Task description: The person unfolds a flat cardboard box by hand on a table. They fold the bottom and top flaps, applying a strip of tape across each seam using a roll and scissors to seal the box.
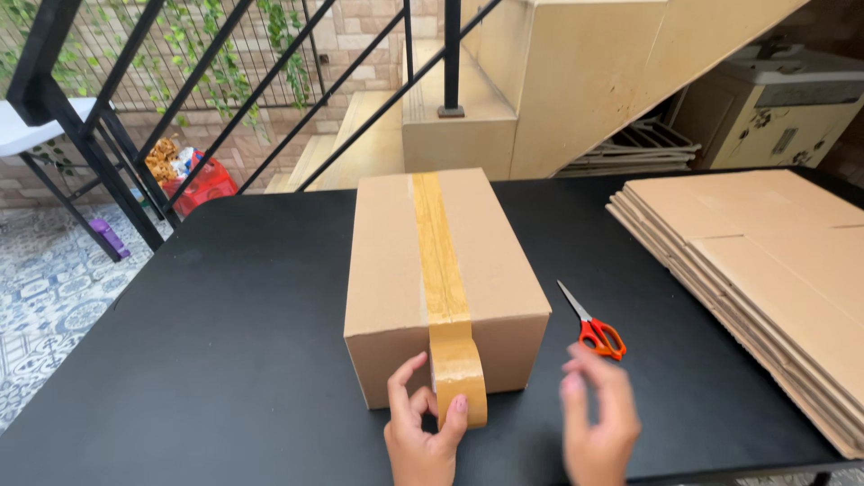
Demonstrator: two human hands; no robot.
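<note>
Cardboard, matte brown and smooth, made up the closed rectangular box (445,279) that sat in the middle of the flat black table (225,333). A glossy strip of tan packing tape (436,247) ran along the box's top seam and down over its near face, ending in the tape roll (459,373), a rounded hoop standing against that face. The left hand (421,432) gripped the roll just below the box, thumb and fingers clamped on it. The right hand (596,423) hovered to the right of the box's near corner, fingers loosely curled and holding nothing. Orange-handled scissors (589,324) with slim metal blades lay right of the box, and farther right lay a stack of flattened cardboard sheets (765,270).
</note>
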